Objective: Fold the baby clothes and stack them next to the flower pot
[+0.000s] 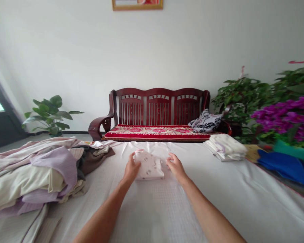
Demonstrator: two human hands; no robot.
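Note:
A small folded cloth garment, pale pinkish white with a scattered print, lies on the white cloth in front of me. My left hand grips its left edge, thumb on top and the other fingers behind. My right hand is just off the garment's right side, its fingers bent and apart with nothing visible in them. Whether a fingertip touches the edge is hard to make out.
Loose clothes are heaped at the left. A neat stack of folded white cloths sits at the far right, near blue fabric and purple flowers. Behind the white-covered surface stands a wooden bench.

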